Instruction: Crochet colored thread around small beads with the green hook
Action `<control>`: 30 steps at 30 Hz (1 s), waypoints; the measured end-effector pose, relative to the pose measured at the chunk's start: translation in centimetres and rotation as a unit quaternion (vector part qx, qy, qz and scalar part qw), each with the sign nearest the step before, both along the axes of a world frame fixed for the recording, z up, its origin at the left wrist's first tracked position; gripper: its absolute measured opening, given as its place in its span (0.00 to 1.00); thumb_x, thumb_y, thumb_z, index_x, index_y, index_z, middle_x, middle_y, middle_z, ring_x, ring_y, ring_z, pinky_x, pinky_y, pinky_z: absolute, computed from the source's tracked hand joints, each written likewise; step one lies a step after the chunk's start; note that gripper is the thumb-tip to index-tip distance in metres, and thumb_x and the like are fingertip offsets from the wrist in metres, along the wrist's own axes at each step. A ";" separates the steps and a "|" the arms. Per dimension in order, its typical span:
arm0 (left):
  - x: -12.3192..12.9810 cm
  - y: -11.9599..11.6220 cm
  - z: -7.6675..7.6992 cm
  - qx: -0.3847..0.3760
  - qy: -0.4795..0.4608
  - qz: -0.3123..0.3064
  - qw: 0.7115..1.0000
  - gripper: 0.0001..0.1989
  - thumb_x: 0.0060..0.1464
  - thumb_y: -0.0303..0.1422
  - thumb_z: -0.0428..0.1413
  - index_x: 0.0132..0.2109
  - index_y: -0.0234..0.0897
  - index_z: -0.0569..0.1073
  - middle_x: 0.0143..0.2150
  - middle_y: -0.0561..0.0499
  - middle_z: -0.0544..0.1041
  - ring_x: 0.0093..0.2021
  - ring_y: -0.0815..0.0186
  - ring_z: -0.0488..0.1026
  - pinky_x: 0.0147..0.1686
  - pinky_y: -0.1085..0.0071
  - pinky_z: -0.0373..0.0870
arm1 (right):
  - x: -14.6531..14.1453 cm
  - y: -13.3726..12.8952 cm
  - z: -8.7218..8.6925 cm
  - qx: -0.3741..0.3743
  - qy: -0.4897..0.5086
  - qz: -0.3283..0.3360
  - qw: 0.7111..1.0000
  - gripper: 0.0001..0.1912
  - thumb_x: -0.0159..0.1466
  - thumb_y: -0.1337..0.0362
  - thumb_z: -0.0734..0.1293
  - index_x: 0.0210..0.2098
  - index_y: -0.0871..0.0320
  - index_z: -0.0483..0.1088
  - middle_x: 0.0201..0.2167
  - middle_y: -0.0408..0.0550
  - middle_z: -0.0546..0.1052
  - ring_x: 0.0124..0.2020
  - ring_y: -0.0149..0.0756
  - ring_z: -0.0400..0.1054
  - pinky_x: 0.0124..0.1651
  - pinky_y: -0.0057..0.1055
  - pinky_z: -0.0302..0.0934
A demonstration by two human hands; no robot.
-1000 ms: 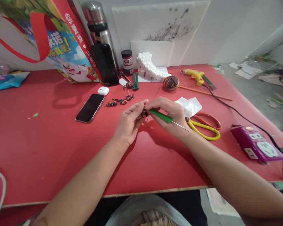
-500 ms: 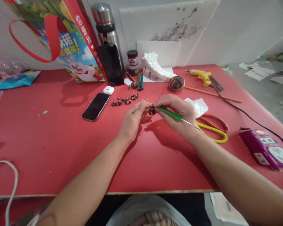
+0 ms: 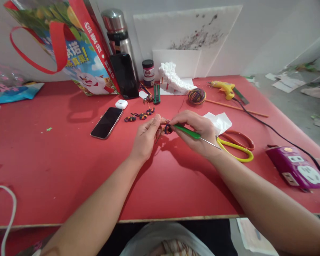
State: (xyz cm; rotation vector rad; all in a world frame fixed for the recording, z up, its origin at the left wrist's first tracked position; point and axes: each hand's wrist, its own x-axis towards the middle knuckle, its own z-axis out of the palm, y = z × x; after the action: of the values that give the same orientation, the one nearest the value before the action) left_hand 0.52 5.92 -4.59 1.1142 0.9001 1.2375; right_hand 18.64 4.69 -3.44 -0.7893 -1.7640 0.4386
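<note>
My left hand is closed, thumb against fingers, on a small dark multicoloured crocheted piece. A thin yarn tail hangs below it. My right hand is closed around a crochet hook with a green handle; its bare metal shaft points back toward my wrist. The hook's other end is hidden by my fingers at the crochet piece. Just beyond my hands lies a chain of crocheted pieces in the same colours. A ball of variegated yarn rests farther back, with a thin strand running toward my hands.
Scissors with yellow and orange handles and crumpled white paper lie by my right wrist. A yellow glue gun, its cord and a purple power box are at right. A phone and earbud case lie left.
The whole view has shifted slightly, so everything appears a little farther left. Both hands keep their hold, and the yarn tail below my left hand hangs a little differently.
</note>
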 end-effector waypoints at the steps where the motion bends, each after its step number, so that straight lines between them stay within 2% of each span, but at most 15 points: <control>1: 0.0 0.0 -0.1 0.002 0.010 0.002 1.000 0.27 0.58 0.63 0.65 0.35 0.42 0.86 0.32 0.49 0.80 0.32 0.65 0.73 0.33 0.66 0.70 | 0.0 0.0 0.0 -0.004 -0.003 0.001 1.000 0.03 0.71 0.64 0.73 0.42 0.51 0.82 0.38 0.49 0.85 0.38 0.41 0.80 0.43 0.39 0.75; 3: -0.2 0.0 -0.1 0.019 0.030 0.003 0.999 0.28 0.59 0.64 0.63 0.36 0.42 0.86 0.34 0.48 0.80 0.35 0.64 0.74 0.36 0.66 0.71 | 0.1 0.1 0.1 -0.015 -0.006 0.002 1.000 0.03 0.71 0.63 0.73 0.41 0.50 0.82 0.38 0.49 0.86 0.38 0.42 0.80 0.44 0.40 0.76; 5: -0.3 0.0 0.0 0.049 0.049 -0.007 0.998 0.29 0.59 0.65 0.62 0.36 0.42 0.85 0.39 0.47 0.82 0.40 0.62 0.76 0.44 0.65 0.75 | 0.2 0.1 0.1 -0.024 -0.001 -0.004 1.000 0.04 0.71 0.63 0.72 0.41 0.50 0.82 0.37 0.48 0.85 0.38 0.42 0.80 0.44 0.40 0.76; 7: -0.3 -0.2 0.4 0.085 0.075 -0.015 0.993 0.29 0.62 0.63 0.60 0.35 0.42 0.85 0.43 0.46 0.83 0.46 0.60 0.78 0.52 0.63 0.75 | 0.3 0.2 0.1 -0.030 0.010 -0.013 0.999 0.04 0.71 0.65 0.72 0.41 0.51 0.82 0.37 0.48 0.85 0.37 0.42 0.79 0.43 0.39 0.75; 9: -0.4 -0.4 0.9 0.119 0.104 -0.010 0.987 0.28 0.65 0.61 0.59 0.34 0.43 0.84 0.43 0.46 0.82 0.48 0.59 0.78 0.55 0.62 0.74 | 0.3 0.2 0.0 -0.037 0.018 -0.019 0.999 0.04 0.70 0.66 0.72 0.41 0.52 0.82 0.36 0.48 0.85 0.35 0.40 0.79 0.42 0.39 0.75; 15: -0.4 -0.9 1.7 0.157 0.122 0.022 0.980 0.27 0.67 0.57 0.59 0.29 0.42 0.81 0.43 0.45 0.82 0.48 0.59 0.77 0.52 0.63 0.74 | 0.3 0.2 -0.1 -0.057 0.018 -0.014 0.998 0.03 0.70 0.64 0.73 0.40 0.52 0.82 0.36 0.49 0.85 0.36 0.42 0.80 0.42 0.40 0.75; 18: -0.4 -0.9 1.3 0.128 0.104 -0.005 0.986 0.28 0.66 0.59 0.59 0.30 0.41 0.80 0.37 0.47 0.79 0.40 0.61 0.75 0.44 0.64 0.73 | 0.3 0.2 0.0 -0.046 0.017 -0.009 0.999 0.03 0.70 0.64 0.73 0.40 0.51 0.81 0.36 0.49 0.85 0.36 0.43 0.79 0.42 0.41 0.76; 21: -0.2 -0.8 0.8 0.091 0.098 -0.008 0.991 0.30 0.65 0.62 0.57 0.30 0.40 0.78 0.31 0.50 0.72 0.33 0.64 0.68 0.37 0.65 0.67 | 0.2 0.1 0.1 -0.036 0.013 -0.004 0.999 0.03 0.70 0.65 0.72 0.41 0.51 0.81 0.36 0.50 0.84 0.36 0.43 0.79 0.42 0.40 0.76; 23: 0.0 -0.7 0.7 0.081 0.104 0.009 0.991 0.32 0.64 0.63 0.58 0.29 0.40 0.77 0.31 0.50 0.71 0.34 0.64 0.67 0.39 0.65 0.67 | 0.0 -0.1 0.0 -0.030 0.008 -0.010 0.999 0.04 0.71 0.65 0.72 0.41 0.51 0.81 0.37 0.50 0.84 0.36 0.42 0.79 0.42 0.40 0.76; 25: 0.1 -0.7 0.8 0.077 0.102 0.019 0.992 0.29 0.63 0.62 0.60 0.31 0.40 0.79 0.35 0.49 0.74 0.37 0.63 0.69 0.41 0.66 0.69 | -0.4 -0.2 -0.2 -0.023 0.010 -0.018 1.000 0.03 0.71 0.64 0.72 0.42 0.51 0.81 0.38 0.49 0.85 0.37 0.42 0.80 0.43 0.40 0.77; 28: 0.1 -0.7 1.1 0.089 0.097 0.025 0.991 0.21 0.62 0.53 0.66 0.35 0.40 0.83 0.42 0.47 0.78 0.41 0.63 0.74 0.44 0.66 0.73 | -1.1 -0.4 -0.6 -0.021 0.021 -0.026 0.999 0.03 0.72 0.63 0.72 0.42 0.51 0.81 0.39 0.49 0.85 0.37 0.41 0.80 0.45 0.40 0.77; 30: 0.0 -0.6 1.2 0.098 0.091 0.030 0.990 0.15 0.63 0.48 0.67 0.36 0.41 0.85 0.43 0.47 0.80 0.43 0.63 0.76 0.47 0.65 0.74 | -1.3 -0.4 -0.8 -0.030 0.036 -0.043 0.998 0.03 0.72 0.62 0.72 0.42 0.52 0.80 0.39 0.50 0.85 0.37 0.41 0.80 0.45 0.41 0.77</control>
State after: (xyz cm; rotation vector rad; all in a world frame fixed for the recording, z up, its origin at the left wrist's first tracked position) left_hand 0.55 5.28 -3.34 1.3837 0.9701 1.3101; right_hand 17.37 4.33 -4.24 -0.8778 -1.6503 0.4577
